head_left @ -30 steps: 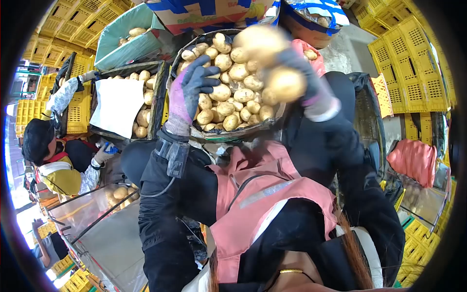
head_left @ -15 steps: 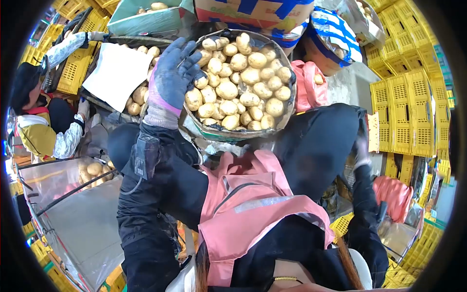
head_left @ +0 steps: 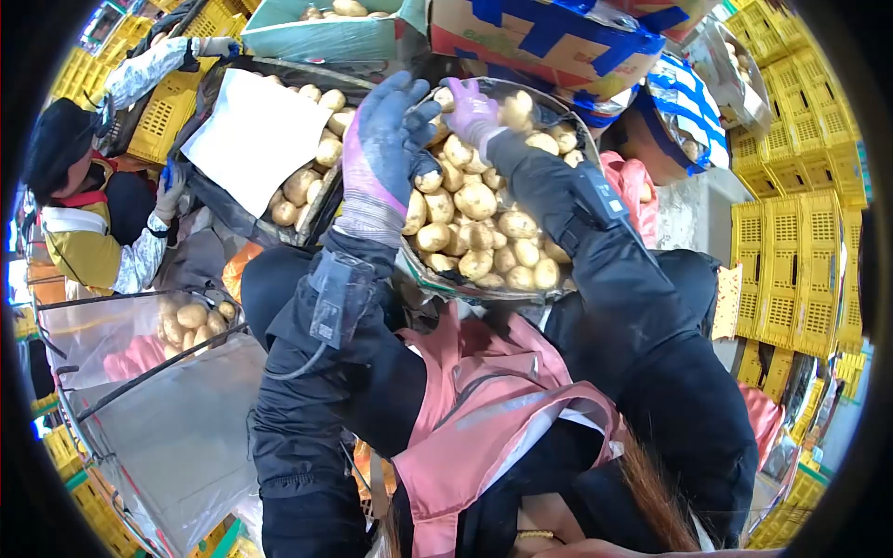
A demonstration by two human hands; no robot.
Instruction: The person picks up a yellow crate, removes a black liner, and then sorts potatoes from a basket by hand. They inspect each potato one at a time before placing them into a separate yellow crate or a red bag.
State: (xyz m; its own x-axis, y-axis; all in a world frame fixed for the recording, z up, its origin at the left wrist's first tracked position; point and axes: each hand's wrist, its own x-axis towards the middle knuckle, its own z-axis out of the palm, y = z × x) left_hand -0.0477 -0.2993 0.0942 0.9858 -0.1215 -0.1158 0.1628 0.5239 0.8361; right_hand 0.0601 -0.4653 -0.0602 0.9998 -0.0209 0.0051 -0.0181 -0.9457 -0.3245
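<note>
Sorting potatoes (head_left: 479, 200) heaped in a round basket (head_left: 484, 290) directly ahead, above the pink apron (head_left: 484, 409); left hand (head_left: 386, 149), gloved in blue and purple, hovering with fingers spread apart over the near-left rim of the heap, fingertips touching or just above a potato, gripping nothing visible; right hand (head_left: 473, 110), in a paler purple glove, reaching into the far side of the pile beside a large potato (head_left: 516, 110), fingers curled, though whether closed on a tuber cannot be told. Judged best practice: taking single potatoes from the top of the heap rather than digging under, keeping the left palm low as a guard against tubers rolling over the rim, closing fingers fully round each one before lifting, since the skins look smooth and the heap loose. Lying to the left, a second crate of potatoes (head_left: 312, 181) partly covered by a white sheet (head_left: 251, 139); working beyond it, another person (head_left: 84, 214) in patterned sleeves; standing at lower left, a clear bag on a frame (head_left: 177, 409) holding a few potatoes; stacked at right, yellow crates (head_left: 791, 260)
</note>
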